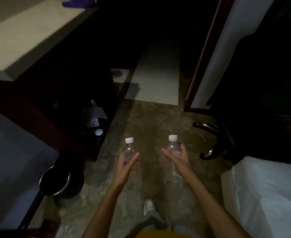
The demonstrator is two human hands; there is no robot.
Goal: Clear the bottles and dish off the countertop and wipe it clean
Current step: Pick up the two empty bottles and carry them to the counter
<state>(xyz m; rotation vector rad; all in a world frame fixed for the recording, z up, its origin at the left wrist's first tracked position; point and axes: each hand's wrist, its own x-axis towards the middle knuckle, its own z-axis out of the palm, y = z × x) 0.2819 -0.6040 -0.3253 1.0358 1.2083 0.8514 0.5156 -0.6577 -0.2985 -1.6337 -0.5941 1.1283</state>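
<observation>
I hold two clear plastic bottles with white caps out in front of me over a dim patterned floor. My left hand (126,163) grips the left bottle (129,148) around its middle, cap pointing away from me. My right hand (177,157) grips the right bottle (173,146) the same way. Both bottles look empty. The pale countertop (21,36) lies at the upper left, with a purple object (79,2) at its far end. No dish is in view.
A round metal bin with a dark liner (55,180) stands on the floor at the lower left. A dark open bin with rubbish (94,121) sits beside the cabinet. A white bed (265,194) is at the right, a black chair base (210,140) beyond it.
</observation>
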